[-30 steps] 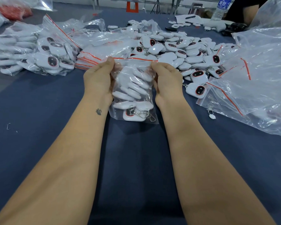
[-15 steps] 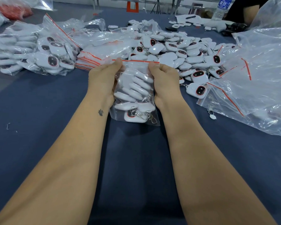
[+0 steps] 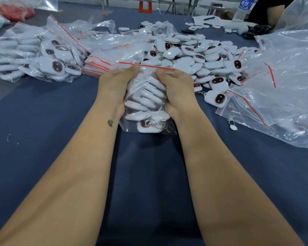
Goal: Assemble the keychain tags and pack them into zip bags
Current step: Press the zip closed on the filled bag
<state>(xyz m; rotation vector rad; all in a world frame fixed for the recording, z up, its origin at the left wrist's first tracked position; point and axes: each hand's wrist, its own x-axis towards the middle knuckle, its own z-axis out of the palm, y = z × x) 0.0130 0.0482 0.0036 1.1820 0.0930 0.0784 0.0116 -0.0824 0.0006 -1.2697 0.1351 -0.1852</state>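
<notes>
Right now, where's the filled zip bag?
Head view, centre: zip bag held between left hand and right hand, in front of the loose tag pile.

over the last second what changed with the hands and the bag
Both hands slid inward along the red zip strip: the left hand moved right, the right hand moved left, so the thumbs now pinch nearer the middle. Nothing was let go. The zip bag of tags stays on the blue table, and the loose tag pile is unchanged.
</notes>
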